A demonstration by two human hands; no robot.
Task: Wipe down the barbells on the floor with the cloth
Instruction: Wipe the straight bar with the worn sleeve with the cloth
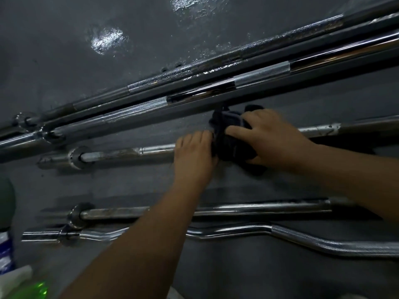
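Note:
Several steel barbells lie side by side on a dark rubber floor. A dark cloth [232, 138] is wrapped over the shaft of the middle barbell [121, 153]. My right hand [274, 137] presses on the cloth from the right, fingers spread across it. My left hand [194, 156] grips the same bar just left of the cloth, fingertips touching the cloth's edge. The bar under the cloth is hidden. The bar's left collar and sleeve show rust patches.
Three long bars [259, 74] run diagonally behind the hands. A straight bar [248, 209] and a curl bar [323, 242] lie nearer me, under my forearms. A green bottle [36, 288] and a white-blue container [5, 249] sit at the bottom left.

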